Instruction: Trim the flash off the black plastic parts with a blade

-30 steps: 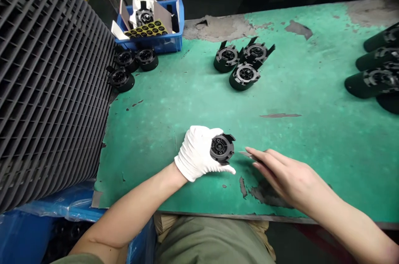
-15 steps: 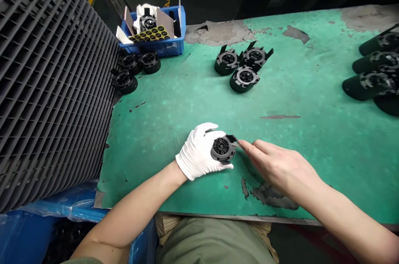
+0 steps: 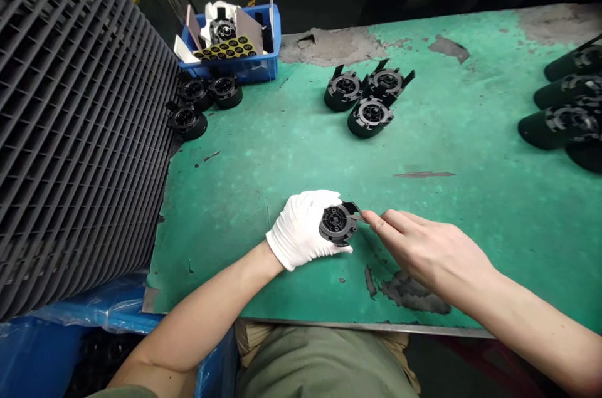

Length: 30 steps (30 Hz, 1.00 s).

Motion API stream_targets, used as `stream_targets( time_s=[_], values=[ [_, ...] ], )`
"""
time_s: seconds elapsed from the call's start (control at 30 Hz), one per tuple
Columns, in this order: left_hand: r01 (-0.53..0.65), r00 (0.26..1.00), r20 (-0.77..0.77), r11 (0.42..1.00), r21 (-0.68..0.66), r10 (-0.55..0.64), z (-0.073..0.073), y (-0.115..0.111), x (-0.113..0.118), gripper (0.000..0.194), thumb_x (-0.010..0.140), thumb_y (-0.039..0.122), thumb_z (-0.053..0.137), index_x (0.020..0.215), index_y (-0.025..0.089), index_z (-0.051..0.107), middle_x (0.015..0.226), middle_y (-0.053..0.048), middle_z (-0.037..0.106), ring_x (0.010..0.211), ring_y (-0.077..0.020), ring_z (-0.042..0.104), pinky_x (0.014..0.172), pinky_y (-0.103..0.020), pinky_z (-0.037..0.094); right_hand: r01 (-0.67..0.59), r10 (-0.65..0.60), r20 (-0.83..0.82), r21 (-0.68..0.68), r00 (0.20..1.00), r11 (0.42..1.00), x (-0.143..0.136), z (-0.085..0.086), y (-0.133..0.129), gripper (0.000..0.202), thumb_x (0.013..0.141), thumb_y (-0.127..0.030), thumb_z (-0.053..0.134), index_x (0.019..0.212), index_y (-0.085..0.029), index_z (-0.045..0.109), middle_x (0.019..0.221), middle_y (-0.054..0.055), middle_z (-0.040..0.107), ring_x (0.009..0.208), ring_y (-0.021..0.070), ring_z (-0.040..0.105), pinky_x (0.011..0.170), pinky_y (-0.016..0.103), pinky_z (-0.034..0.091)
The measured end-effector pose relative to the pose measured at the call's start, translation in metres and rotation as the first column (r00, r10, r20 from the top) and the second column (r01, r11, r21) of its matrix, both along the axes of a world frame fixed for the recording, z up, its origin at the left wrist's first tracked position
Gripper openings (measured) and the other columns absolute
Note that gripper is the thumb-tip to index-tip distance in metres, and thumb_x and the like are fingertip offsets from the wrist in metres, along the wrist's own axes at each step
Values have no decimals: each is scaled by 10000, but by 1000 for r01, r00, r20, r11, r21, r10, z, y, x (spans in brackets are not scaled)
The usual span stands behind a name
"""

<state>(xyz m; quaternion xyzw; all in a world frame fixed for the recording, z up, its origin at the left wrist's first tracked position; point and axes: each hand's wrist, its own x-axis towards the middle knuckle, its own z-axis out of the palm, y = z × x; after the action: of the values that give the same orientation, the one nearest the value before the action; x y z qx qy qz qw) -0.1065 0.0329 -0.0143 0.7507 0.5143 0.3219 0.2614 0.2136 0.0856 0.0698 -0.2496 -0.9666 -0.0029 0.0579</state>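
Note:
My left hand (image 3: 303, 229), in a white glove, is wrapped round a round black plastic part (image 3: 335, 222) above the green table, its ribbed round face turned up. My bare right hand (image 3: 414, 247) is at the part's right side, thumb and index finger pinched on a small thin tool (image 3: 360, 217) that looks metallic. The tool's tip reaches the part's rim near a raised black tab. Most of the tool is hidden by the fingers.
Three black parts (image 3: 371, 116) stand in a group farther back on the green table (image 3: 282, 153). More lie at the right edge (image 3: 559, 125) and by the blue bin (image 3: 254, 69) at the back left. A grey grid rack (image 3: 94, 135) rises along the left side.
The raised fingers of my left hand have come down closer round the part. My right hand and the tool stay almost where they were.

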Motion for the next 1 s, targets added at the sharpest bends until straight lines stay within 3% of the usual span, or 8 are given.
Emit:
stream_targets(
  time_s=[0.1, 0.3, 0.6, 0.7, 0.8, 0.93, 1.0],
  values=[
    [1, 1000, 9, 1000, -10, -1, 0, 1, 0, 1151, 862, 1101, 974, 1621, 247, 823, 1651, -249, 888, 1547, -497, 882, 1375, -690, 727, -13, 13, 3, -11, 1000, 1000, 1, -2, 0, 712, 1040, 22, 597, 1712, -193, 688, 980, 33, 766, 763, 212, 676, 617, 369, 401],
    [8, 1000, 29, 1000, -21, -8, -3, 2, -1, 1211, 817, 1151, 954, 1612, 245, 838, 1635, -245, 899, 1538, -500, 891, 1384, -687, 721, -49, 50, 14, -32, 999, 998, 6, -6, -2, 850, 981, 28, 629, 1801, -194, 610, 1029, 26, 774, 797, 215, 690, 641, 378, 402],
    [21, 999, 26, 999, -35, -20, 3, 3, -1, 1145, 794, 1090, 1032, 1560, 255, 867, 1630, -229, 904, 1522, -488, 897, 1378, -664, 725, -169, 167, -30, -80, 985, 982, 7, -3, 23, 791, 975, 96, 577, 1696, -208, 692, 988, 1, 746, 831, 191, 722, 675, 362, 421],
    [8, 1000, 24, 999, -37, -7, 6, 3, 0, 1112, 781, 1053, 1075, 1534, 259, 875, 1621, -228, 905, 1508, -488, 898, 1364, -666, 729, -125, 117, -89, -92, 989, 988, 8, -5, 23, 643, 1095, 18, 597, 1663, -251, 732, 963, -7, 751, 790, 184, 712, 660, 347, 409],
    [-44, 998, 45, 999, 6, 44, 7, 0, 1, 1065, 762, 1007, 1122, 1481, 258, 889, 1600, -228, 905, 1485, -482, 898, 1332, -667, 745, 4, -19, -168, -93, 986, 996, 11, -5, 12, 440, 1253, -138, 617, 1671, -238, 711, 1003, 0, 782, 790, 178, 740, 688, 326, 475],
    [-130, 991, 14, 990, 53, 130, 5, -5, 5, 1042, 648, 1021, 1165, 1293, 246, 901, 1401, -202, 922, 1312, -459, 924, 1210, -645, 790, 128, -142, -223, -78, 964, 989, 11, -9, -18, 388, 1305, -201, 611, 1685, -241, 681, 1028, -7, 809, 810, 162, 777, 728, 299, 541],
    [-142, 989, -25, 989, 50, 143, 5, -8, 6, 1104, 643, 1038, 1156, 1353, 234, 896, 1344, -188, 912, 1266, -450, 923, 1194, -639, 791, 164, -170, -216, -46, 961, 985, 7, -15, -33, 367, 1305, -225, 618, 1657, -238, 720, 1017, 12, 803, 819, 179, 769, 714, 320, 522]
  ],
)
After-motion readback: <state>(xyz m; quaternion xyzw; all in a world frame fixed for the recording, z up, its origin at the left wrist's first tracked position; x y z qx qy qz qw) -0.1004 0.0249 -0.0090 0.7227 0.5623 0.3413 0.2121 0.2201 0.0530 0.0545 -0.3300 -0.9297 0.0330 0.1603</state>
